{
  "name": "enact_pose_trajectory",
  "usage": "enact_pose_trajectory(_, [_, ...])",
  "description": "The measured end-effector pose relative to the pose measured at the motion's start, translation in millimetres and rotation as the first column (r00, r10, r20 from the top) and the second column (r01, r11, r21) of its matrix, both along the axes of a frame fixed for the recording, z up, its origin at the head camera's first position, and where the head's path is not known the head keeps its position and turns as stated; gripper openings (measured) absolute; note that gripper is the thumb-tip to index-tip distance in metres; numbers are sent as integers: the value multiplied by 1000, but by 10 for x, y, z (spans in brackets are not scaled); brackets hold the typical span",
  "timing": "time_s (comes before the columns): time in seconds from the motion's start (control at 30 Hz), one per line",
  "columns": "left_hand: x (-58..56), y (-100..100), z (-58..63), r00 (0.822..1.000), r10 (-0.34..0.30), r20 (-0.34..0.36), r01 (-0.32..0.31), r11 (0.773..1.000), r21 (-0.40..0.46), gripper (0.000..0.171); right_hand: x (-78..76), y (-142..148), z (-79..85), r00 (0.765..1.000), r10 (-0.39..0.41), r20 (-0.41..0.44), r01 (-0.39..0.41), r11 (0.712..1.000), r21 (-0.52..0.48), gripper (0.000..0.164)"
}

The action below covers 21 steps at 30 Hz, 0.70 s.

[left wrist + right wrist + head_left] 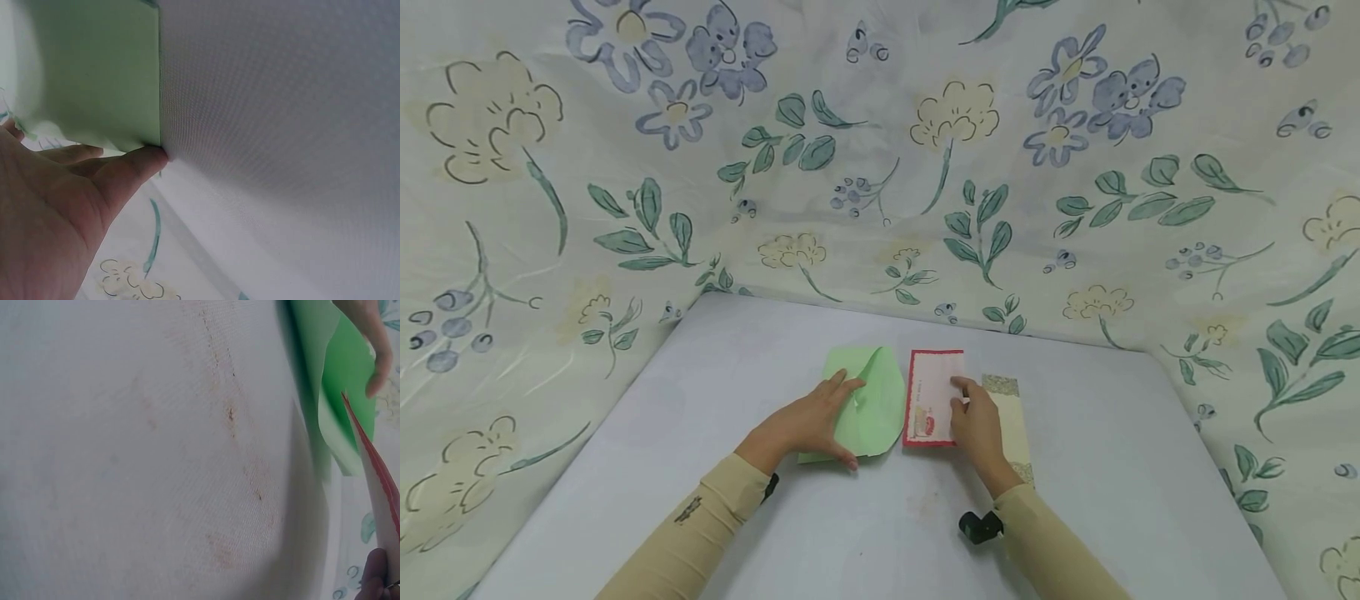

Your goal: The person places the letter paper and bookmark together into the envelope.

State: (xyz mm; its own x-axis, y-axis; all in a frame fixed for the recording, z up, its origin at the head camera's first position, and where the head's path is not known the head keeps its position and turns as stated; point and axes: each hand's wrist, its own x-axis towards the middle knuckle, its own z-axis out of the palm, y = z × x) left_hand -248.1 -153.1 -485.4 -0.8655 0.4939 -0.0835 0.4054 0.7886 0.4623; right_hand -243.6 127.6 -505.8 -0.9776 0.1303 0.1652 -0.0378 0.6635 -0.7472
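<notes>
A light green envelope lies left of the middle, its open side bulging toward the right. My left hand spans it, thumb at the near edge and fingers at the opening; in the left wrist view a fingertip presses the envelope's corner. Just right of it is a white card with a red border and a small printed picture. My right hand pinches that card by its right side. In the right wrist view the card is tilted, its tip overlapping the envelope's open mouth.
Partly under my right forearm lies a cream card with speckled bands at its ends. The white table has faint brown stains near the front. A flower-patterned cloth surrounds the table behind and at both sides.
</notes>
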Motion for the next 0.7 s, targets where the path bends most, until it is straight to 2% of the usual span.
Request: enact_pose_trajectory(0.7, [9, -3, -8, 1000, -2, -8, 2, 1000, -4, 129, -1, -99, -3, 998, 41, -48, -41, 999, 12, 33])
